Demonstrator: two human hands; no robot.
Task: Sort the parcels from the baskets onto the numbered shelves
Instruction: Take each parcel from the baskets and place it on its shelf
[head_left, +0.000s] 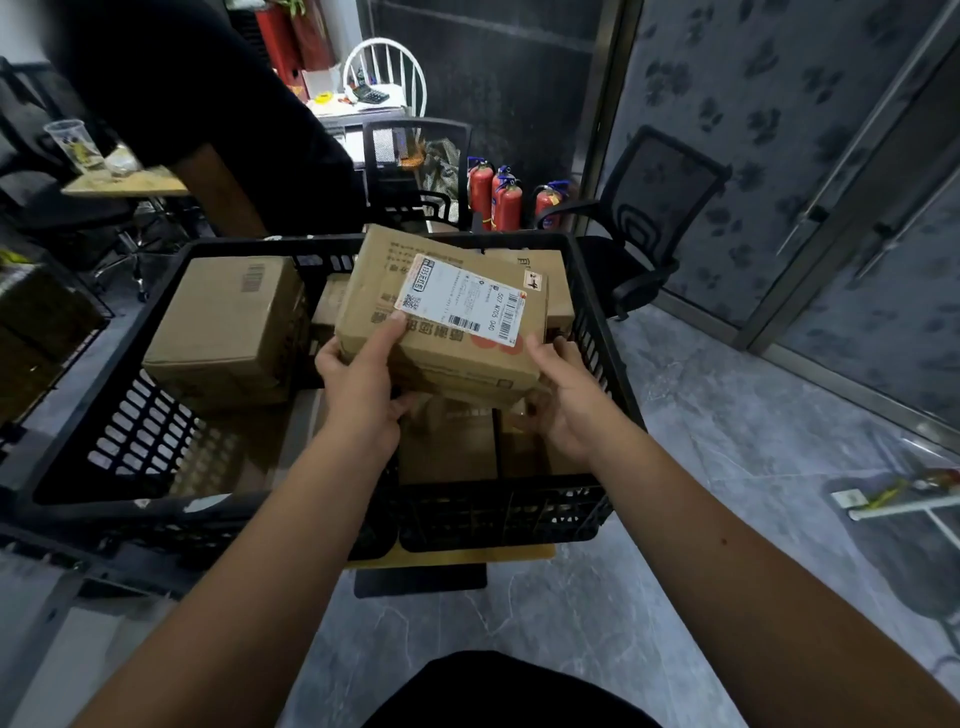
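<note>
Head view: one black perforated plastic basket fills the centre of the frame. One brown cardboard parcel with a white shipping label is held tilted above the basket at frame centre. The left hand grasps its near-left corner, thumb on top. The right hand grasps its near-right corner. One large plain cardboard box lies at centre left inside the basket. Four red fire extinguishers stand at upper centre
</note>
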